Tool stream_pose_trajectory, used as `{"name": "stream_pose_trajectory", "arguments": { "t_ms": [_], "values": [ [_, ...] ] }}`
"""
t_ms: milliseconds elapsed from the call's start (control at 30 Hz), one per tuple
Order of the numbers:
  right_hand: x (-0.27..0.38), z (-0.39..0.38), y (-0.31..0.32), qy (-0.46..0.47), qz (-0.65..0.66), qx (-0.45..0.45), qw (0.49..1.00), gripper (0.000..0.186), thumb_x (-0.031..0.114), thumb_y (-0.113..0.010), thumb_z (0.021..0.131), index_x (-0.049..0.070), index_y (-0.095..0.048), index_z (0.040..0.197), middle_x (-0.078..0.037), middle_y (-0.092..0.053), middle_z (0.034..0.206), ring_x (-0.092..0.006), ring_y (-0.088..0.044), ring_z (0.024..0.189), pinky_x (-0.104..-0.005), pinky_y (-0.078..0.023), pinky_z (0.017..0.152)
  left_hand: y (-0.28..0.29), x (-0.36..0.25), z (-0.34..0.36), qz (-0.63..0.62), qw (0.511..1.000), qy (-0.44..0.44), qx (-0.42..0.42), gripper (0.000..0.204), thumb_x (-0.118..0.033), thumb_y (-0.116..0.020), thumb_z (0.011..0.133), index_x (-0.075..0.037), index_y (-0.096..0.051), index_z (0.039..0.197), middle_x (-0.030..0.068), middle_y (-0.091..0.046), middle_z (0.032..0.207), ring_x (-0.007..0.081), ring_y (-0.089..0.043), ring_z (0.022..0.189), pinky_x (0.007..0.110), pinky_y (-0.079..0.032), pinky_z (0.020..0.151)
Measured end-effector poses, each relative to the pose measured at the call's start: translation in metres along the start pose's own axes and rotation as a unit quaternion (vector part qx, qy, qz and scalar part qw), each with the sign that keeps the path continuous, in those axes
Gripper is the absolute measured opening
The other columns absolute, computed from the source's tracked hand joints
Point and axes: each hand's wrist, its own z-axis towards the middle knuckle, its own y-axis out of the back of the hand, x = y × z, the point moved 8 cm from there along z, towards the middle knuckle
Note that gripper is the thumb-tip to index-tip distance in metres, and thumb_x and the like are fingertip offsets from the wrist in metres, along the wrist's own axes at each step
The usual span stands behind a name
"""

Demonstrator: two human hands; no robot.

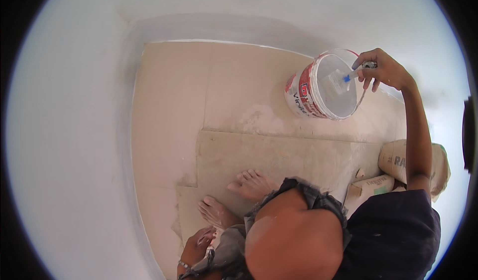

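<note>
Left hand (197, 245): near the left foot (218, 211), fingers partly curled; contents cannot be determined. Right hand (383, 71): closed on a blue-marked tool (347, 78), its head at the mouth of the white-and-red bucket (307, 93) on the floor (169, 106). Work appears under way; the remainder cannot be judged.

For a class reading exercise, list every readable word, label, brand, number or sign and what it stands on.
Wording and brands are not copied here.
White and red bucket: large lettering on its side.
Rounded brown sack: large dark letters.
Smaller brown package: print too small to read surely.
</note>
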Motion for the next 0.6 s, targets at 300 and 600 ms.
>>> {"name": "stream_pose_trajectory", "arguments": {
  "t_ms": [300,600],
  "values": [
    [-0.032,-0.006,-0.02,-0.019,0.215,-0.116,0.969,0.034,0.037,-0.068,0.1,0.005,-0.064,0.11,0.0,-0.057,0.084,-0.0101,-0.057,0.059,-0.025,-0.051,0.049,-0.006,-0.03,0.094,0.24,0.947,0.023,0.211,0.049,-0.044,-0.055,0.109,-0.006,-0.066,0.137,0.0129,-0.075,0.11,0.0189,-0.072,0.099,0.032,-0.062,0.066],
    [-0.015,0.02,-0.039,-0.093,0.159,-0.095,0.978,0.039,0.037,-0.071,0.099,-0.001,-0.067,0.109,-0.01,-0.07,0.089,-0.0154,-0.072,0.065,-0.0237,-0.054,0.047,-0.037,-0.01,0.125,0.284,0.94,0.004,0.191,0.059,-0.049,-0.051,0.106,-0.001,-0.077,0.084,0.0115,-0.072,0.065,0.0303,-0.072,0.068,0.038,-0.057,0.082]
  ]
}}
